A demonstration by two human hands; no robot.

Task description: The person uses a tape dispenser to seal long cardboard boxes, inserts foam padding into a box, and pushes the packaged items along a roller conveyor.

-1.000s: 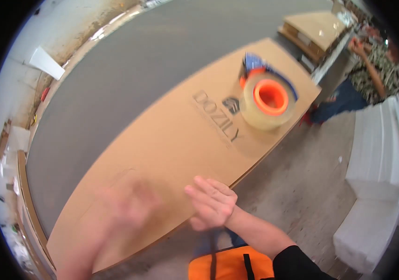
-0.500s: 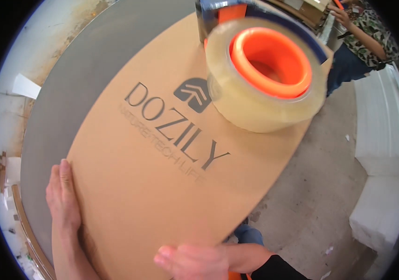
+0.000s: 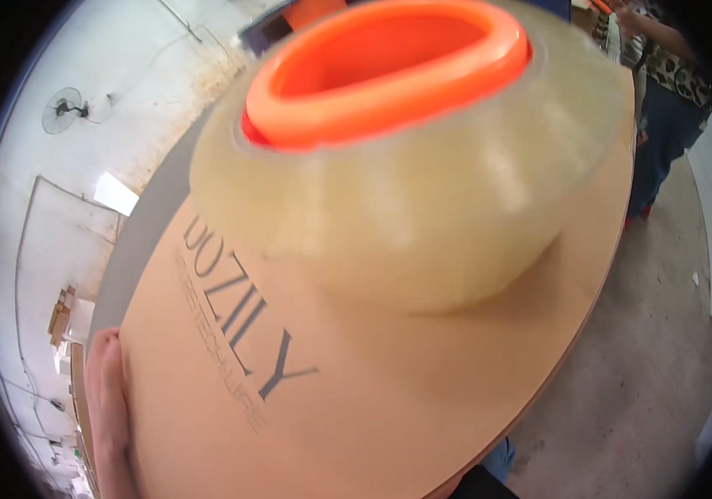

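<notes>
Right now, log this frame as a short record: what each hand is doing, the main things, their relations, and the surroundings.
left hand: grips the left edge of the cardboard box, fingers along its side
right hand: not in view
cardboard box: flat brown top with dark printed lettering, close under the camera
tape roll: clear packing tape on an orange core, resting on the box top, on its far part
floor: grey concrete, to the right of the box
other person: standing at upper right, beyond the box
wall fan: on the white wall, upper left
</notes>
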